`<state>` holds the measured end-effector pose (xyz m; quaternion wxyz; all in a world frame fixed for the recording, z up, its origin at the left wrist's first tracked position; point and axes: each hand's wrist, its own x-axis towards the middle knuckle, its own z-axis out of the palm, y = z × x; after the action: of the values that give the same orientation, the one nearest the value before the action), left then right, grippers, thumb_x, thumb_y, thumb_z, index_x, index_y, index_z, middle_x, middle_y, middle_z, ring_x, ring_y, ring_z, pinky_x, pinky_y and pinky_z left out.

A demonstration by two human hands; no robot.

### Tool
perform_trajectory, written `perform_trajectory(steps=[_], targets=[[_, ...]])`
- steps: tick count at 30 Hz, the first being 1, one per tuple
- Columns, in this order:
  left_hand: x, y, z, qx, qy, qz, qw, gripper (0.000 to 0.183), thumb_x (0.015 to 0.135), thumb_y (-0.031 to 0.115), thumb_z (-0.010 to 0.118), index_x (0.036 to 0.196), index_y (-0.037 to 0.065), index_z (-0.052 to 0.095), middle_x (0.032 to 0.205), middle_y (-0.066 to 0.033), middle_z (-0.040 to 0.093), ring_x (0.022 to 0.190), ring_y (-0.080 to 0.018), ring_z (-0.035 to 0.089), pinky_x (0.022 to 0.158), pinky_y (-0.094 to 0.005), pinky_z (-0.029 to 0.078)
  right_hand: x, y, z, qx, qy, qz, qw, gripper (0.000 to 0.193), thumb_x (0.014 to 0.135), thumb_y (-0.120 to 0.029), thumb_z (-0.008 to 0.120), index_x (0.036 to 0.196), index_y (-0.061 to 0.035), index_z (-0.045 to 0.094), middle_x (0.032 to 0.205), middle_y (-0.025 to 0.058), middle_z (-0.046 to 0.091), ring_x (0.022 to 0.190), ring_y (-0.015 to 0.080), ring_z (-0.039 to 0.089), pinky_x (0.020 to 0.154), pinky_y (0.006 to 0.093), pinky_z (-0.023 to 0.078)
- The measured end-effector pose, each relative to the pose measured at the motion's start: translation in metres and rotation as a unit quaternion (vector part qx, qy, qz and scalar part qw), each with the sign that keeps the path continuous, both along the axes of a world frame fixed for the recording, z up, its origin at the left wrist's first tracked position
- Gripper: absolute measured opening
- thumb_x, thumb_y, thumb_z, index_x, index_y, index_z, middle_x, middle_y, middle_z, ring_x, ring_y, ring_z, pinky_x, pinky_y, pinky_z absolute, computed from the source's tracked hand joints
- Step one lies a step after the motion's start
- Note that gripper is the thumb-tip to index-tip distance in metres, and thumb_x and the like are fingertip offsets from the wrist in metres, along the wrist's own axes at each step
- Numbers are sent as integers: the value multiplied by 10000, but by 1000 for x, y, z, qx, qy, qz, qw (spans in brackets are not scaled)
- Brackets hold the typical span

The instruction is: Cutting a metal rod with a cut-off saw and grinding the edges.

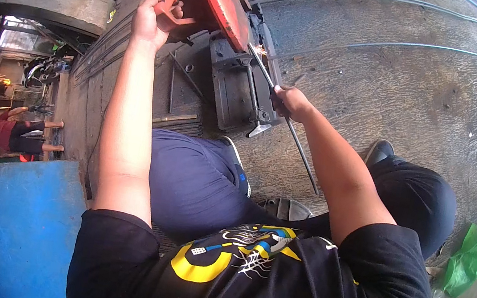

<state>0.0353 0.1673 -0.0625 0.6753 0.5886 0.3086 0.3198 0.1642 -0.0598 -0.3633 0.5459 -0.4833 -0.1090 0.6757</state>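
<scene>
The orange handle [185, 21] of a cutting saw is gripped by the left hand [148, 21], with the fingers wrapped through its loop. A thin metal rod [301, 149] is grasped by the right hand [293, 103], with the fist closed around it at roughly mid-length. The rod is slanted: its upper end is brought up to the saw just below the edge of the round orange guard [227, 0], where small sparks [260, 50] can be seen, and its lower end is pointed toward the person's lap. The exact point of contact is hidden by the guard.

The dark metal base [229, 88] of the saw is set on the worn floor [346, 97], in front of the person's bent legs, and a crank [259, 130] is fitted at its near end. Loose bars [172, 85] are scattered to the left of the base, and long rods [435, 48] are laid across the floor beyond it.

At the right, a green plastic bag [465, 263] is crumpled on the floor. At the lower left, a blue panel [15, 220] is seen; above it, farther off, another person [22, 136] in a dark red top is shown near an orange glow [4, 81].
</scene>
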Motion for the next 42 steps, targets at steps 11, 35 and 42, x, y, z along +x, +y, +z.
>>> perform_trajectory(steps=[11, 35, 42], targets=[[-2, 6, -2, 2, 11, -8, 1000, 446, 887, 262, 532, 1204, -48, 481, 985, -135, 577, 867, -226, 592, 785, -346, 519, 3, -2, 2, 22, -156, -8, 988, 266, 885, -249, 650, 823, -9, 550, 636, 44, 552, 505, 145, 500, 451, 317, 396], [0, 0, 0, -4, 0, 17, 1000, 403, 869, 219, 555, 1180, -31, 497, 989, -126, 560, 808, -217, 603, 713, -358, 533, 0, 7, 8, -65, -475, -94, 873, 331, 713, -216, 793, 877, -3, 601, 798, 143, 658, 750, 268, 632, 712, 403, 478], [0, -1, -1, -8, 2, 16, 1000, 404, 868, 216, 553, 1181, -33, 498, 974, -124, 565, 809, -216, 602, 711, -344, 533, 4, 8, -1, -35, -379, -68, 922, 318, 825, -278, 706, 831, 9, 568, 702, 103, 611, 649, 204, 586, 613, 368, 469]])
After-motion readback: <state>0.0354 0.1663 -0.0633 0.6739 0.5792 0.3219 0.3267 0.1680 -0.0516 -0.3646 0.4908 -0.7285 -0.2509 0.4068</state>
